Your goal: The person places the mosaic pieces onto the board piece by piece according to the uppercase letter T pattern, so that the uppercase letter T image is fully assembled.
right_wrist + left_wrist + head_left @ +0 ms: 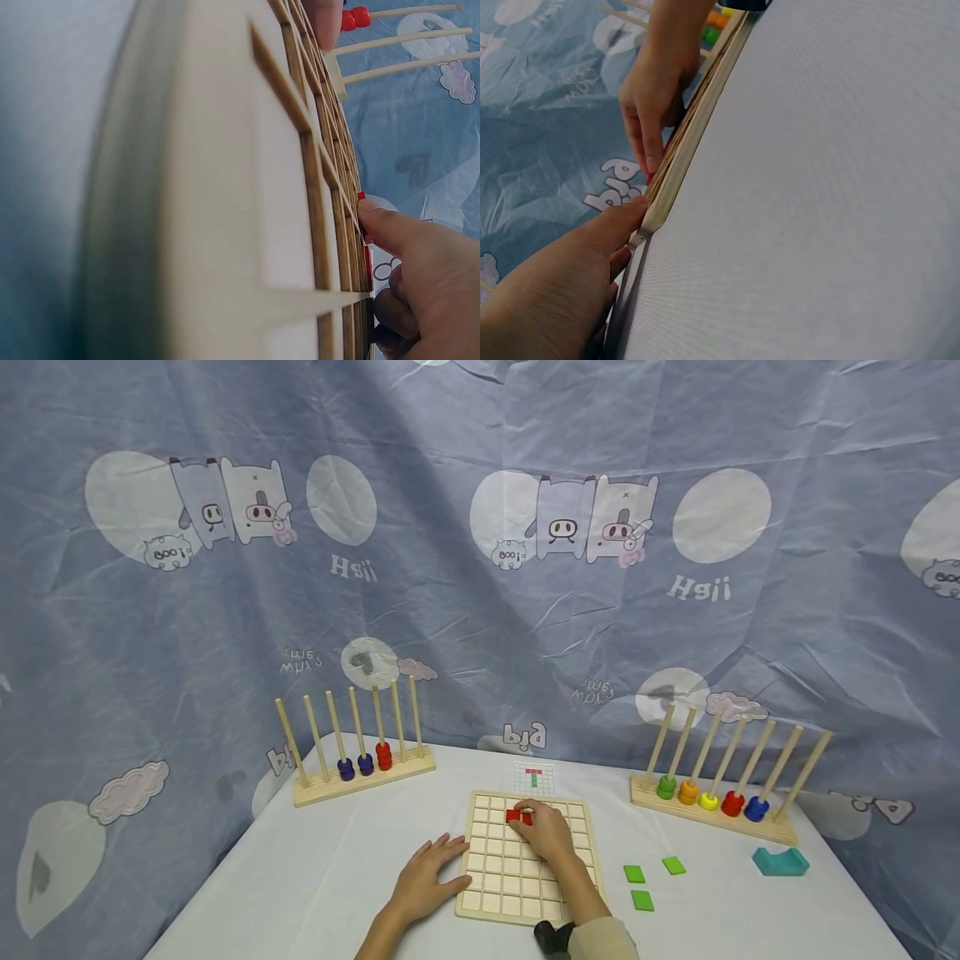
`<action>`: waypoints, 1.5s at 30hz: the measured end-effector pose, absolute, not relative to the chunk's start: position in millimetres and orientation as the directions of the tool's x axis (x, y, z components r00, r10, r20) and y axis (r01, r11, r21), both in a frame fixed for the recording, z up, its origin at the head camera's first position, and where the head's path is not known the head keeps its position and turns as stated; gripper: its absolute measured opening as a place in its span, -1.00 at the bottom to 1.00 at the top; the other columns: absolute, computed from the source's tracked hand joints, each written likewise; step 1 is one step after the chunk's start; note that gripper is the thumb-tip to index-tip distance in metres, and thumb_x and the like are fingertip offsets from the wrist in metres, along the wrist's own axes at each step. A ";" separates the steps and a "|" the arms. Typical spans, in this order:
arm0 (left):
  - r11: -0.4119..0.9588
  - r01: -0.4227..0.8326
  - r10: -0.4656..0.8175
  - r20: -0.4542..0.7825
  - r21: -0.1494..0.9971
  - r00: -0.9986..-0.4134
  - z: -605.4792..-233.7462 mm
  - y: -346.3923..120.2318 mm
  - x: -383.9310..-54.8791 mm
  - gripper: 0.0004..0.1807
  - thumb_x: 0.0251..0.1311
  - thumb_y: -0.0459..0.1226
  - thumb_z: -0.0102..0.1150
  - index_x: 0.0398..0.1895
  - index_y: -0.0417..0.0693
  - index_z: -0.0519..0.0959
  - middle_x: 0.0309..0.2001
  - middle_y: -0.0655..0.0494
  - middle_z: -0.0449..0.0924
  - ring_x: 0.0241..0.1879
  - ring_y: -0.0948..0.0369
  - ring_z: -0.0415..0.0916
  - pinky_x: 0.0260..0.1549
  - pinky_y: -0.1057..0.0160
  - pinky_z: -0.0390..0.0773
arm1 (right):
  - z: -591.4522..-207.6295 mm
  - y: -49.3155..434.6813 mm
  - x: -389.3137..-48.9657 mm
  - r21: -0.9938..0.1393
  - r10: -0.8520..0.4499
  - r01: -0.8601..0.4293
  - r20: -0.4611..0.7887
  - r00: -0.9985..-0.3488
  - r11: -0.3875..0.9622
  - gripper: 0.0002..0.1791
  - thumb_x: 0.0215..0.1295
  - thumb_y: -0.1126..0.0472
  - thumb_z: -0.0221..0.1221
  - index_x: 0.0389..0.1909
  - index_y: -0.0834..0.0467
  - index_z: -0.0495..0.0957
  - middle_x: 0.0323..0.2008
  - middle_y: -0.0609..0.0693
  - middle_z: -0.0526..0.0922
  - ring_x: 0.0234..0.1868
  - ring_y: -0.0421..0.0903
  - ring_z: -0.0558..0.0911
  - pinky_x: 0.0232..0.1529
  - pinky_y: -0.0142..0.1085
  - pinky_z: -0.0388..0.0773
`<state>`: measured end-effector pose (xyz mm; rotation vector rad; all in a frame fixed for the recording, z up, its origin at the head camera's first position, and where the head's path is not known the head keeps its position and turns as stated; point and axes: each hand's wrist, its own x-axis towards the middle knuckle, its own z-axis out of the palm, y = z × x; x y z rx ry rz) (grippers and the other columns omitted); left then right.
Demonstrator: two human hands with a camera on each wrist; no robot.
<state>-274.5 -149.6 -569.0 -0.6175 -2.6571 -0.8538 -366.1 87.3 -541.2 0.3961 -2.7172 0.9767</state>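
A wooden grid board point(491, 881) lies flat on the white table. In its upper rows are red square tiles point(512, 816), side by side. My right hand point(549, 837) reaches over the board from the right, thumb and fingers pinching a red tile at the grid. In the right wrist view the thumb lies against a red tile point(361, 196), with another red tile point(368, 266) alongside. My left hand point(426, 881) rests at the board's left edge, fingers spread and extended. In the left wrist view its thumb touches the board's corner point(656, 214).
A pattern card point(534, 779) with red and green squares lies behind the board. Three green tiles point(642, 900) lie to its right, near a teal curved block point(780, 862). Pegged bead racks stand at back left point(363, 781) and back right point(712, 812). A patterned cloth point(450, 610) hangs behind.
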 end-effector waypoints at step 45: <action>0.718 0.532 0.324 0.461 0.448 -0.826 -571.0 -150.4 -274.9 -0.43 0.11 0.05 0.16 0.13 -0.05 0.48 0.15 0.06 0.46 0.20 -0.06 0.31 0.16 -0.12 0.23 | -538.5 169.0 -327.9 -0.711 -0.039 -0.229 0.273 -0.961 0.664 -0.57 0.02 0.07 0.35 -0.04 0.08 0.59 -0.82 -0.13 0.19 -0.79 -0.28 0.08 -0.80 -0.44 0.09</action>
